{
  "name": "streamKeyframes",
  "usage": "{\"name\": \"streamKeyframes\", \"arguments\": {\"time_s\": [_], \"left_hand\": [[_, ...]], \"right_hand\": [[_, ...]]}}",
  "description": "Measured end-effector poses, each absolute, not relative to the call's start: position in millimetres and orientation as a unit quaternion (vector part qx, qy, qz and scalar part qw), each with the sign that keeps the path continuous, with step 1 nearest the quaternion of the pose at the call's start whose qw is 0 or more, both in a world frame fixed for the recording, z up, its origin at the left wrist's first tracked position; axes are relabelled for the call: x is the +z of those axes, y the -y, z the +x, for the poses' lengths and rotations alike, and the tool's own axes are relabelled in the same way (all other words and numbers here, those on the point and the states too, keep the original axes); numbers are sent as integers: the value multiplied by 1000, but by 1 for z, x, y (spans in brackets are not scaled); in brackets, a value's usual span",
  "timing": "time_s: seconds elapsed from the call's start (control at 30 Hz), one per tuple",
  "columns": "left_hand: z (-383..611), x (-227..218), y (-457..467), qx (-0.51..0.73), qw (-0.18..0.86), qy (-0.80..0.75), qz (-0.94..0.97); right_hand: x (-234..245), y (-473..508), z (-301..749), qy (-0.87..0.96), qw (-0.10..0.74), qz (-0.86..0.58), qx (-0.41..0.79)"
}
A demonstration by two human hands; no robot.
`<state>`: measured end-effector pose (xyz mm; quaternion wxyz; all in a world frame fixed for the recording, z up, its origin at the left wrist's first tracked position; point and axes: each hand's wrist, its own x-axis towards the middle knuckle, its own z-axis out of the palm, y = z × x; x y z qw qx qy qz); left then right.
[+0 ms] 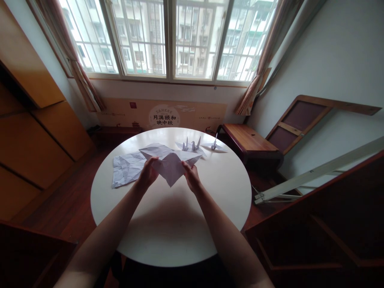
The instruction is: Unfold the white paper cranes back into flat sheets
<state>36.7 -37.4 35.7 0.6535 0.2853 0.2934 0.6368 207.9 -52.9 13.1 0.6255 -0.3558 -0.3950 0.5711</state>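
Between my two hands, above the white round table point(168, 236), is a sheet of creased white paper point(171, 168), partly folded, with one corner pointing down toward me. My left hand point(149, 172) pinches its left side, and my right hand point(191, 174) grips the right side, thumb on top. Crumpled, unfolded paper sheets point(126, 170) lie flat on the table beyond and left of my left hand. Past the held paper, folded paper cranes point(196, 146) stand near the table's far edge. Another paper crane point(214, 146) with spread wings sits to their right.
A low wooden bench point(250, 137) stands beyond the table on the right. Wooden cabinets point(39, 140) line the left side. A printed cardboard panel point(120, 112) leans under the barred window. Dark wooden furniture point(324, 236) and a pale metal frame point(306, 174) are at the right.
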Motion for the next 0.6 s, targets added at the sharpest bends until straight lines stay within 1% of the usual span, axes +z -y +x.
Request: {"name": "streamKeyframes", "arguments": {"time_s": [0.07, 0.13, 0.33, 0.47, 0.6], "left_hand": [[33, 36, 38, 624, 663, -293, 293], [31, 36, 38, 614, 664, -297, 305], [34, 32, 38, 603, 659, -325, 311], [35, 26, 36, 627, 618, -345, 324], [35, 21, 34, 628, 594, -374, 337]], "right_hand": [[17, 53, 210, 351, 636, -335, 599], [20, 52, 212, 322, 655, -329, 600], [13, 41, 217, 239, 714, -386, 534], [4, 34, 217, 246, 723, -411, 498], [1, 32, 218, 242, 721, -424, 492]]}}
